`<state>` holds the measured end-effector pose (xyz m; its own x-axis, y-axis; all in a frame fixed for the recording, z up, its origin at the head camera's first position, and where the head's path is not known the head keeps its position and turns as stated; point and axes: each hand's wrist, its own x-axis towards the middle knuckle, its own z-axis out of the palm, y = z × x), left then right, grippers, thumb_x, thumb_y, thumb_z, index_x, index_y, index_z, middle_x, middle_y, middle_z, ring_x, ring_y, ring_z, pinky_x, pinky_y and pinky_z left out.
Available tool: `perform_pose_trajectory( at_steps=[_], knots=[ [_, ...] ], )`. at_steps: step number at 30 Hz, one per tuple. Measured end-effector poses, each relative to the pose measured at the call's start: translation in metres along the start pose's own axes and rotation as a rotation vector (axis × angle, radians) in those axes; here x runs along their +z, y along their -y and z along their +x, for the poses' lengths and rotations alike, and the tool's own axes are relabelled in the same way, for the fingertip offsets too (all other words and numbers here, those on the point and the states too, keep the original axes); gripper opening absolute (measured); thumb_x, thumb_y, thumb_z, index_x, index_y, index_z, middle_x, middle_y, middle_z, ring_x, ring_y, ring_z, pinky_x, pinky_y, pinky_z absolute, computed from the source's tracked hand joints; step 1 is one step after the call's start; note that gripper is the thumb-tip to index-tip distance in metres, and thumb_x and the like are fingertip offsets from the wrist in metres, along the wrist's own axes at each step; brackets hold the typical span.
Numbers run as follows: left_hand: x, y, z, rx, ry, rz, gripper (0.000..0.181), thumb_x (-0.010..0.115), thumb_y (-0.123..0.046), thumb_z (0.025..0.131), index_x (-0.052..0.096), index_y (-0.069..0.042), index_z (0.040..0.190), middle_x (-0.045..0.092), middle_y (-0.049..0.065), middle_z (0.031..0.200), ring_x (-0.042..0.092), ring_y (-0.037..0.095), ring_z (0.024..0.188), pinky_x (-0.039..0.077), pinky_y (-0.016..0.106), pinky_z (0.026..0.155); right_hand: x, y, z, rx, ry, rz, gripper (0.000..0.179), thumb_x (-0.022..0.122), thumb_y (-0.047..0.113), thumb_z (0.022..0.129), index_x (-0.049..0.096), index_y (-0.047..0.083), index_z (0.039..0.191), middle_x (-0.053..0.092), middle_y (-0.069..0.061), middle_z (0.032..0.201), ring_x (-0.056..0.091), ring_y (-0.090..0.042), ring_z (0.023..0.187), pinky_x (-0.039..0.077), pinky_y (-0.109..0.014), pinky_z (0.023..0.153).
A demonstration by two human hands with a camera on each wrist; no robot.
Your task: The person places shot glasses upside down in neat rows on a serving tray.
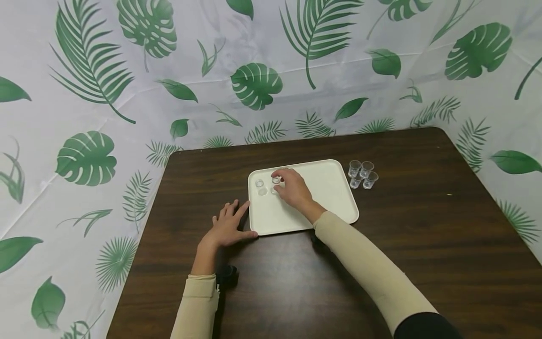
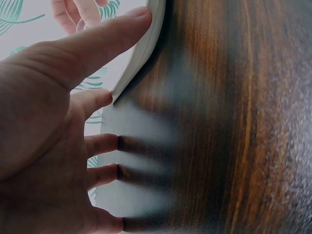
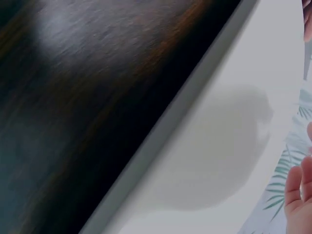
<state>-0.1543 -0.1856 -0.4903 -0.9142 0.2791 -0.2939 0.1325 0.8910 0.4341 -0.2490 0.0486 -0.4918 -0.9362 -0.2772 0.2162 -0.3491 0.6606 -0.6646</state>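
Observation:
A cream tray (image 1: 322, 197) lies on the dark wooden table. My left hand (image 1: 226, 228) spreads beside its near left corner; in the left wrist view the thumb (image 2: 112, 36) and index fingertip touch the tray's rim, and the other fingertips stand on the table. Over the tray's left part, my right hand (image 1: 294, 188) pinches a small clear cup (image 1: 276, 180) between curled fingers and thumb. Two more clear cups, a far one (image 1: 259, 183) and a nearer one (image 1: 262, 191), stand to its left. Another clear shape by the thumb is partly hidden.
Several clear cups (image 1: 366, 168) stand in a cluster on the table, right of the tray. A white cloth with green leaves (image 1: 256, 84) hangs behind the table (image 1: 423, 212). A dark object (image 1: 227, 275) sits below the left wrist.

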Motion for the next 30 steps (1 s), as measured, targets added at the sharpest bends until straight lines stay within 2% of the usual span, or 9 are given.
perform_pose_trajectory(
  at_steps=[9, 15, 30],
  knots=[
    [-0.0002, -0.0006, 0.0008, -0.003, -0.003, 0.004, 0.099, 0.071, -0.062, 0.08, 0.021, -0.026, 0.159, 0.012, 0.018, 0.162, 0.006, 0.045, 0.146, 0.01, 0.075, 0.104, 0.0058, 0.0002, 0.0043, 0.015, 0.037, -0.023, 0.029, 0.072, 0.008, 0.088, 0.069, 0.013, 0.116, 0.065, -0.003, 0.114, 0.058, -0.021, 0.099, 0.046, -0.035, 0.085],
    [0.0003, -0.0006, 0.0008, 0.001, -0.001, 0.002, 0.099, 0.071, -0.061, 0.081, 0.021, -0.026, 0.159, 0.012, 0.019, 0.162, 0.005, 0.045, 0.146, 0.01, 0.076, 0.104, 0.0082, 0.0017, 0.0024, -0.027, 0.044, -0.041, 0.03, 0.071, 0.007, 0.088, 0.069, 0.013, 0.117, 0.065, -0.002, 0.11, 0.057, -0.02, 0.1, 0.046, -0.034, 0.087],
    [-0.001, -0.0014, 0.0002, -0.001, 0.006, -0.005, 0.099, 0.071, -0.06, 0.081, 0.021, -0.025, 0.159, 0.011, 0.019, 0.162, 0.005, 0.045, 0.146, 0.009, 0.075, 0.104, 0.0008, -0.0028, -0.0033, -0.075, 0.033, -0.005, 0.039, 0.069, 0.003, 0.087, 0.065, 0.01, 0.125, 0.059, -0.005, 0.118, 0.062, -0.026, 0.103, 0.048, -0.036, 0.088]
  ],
)
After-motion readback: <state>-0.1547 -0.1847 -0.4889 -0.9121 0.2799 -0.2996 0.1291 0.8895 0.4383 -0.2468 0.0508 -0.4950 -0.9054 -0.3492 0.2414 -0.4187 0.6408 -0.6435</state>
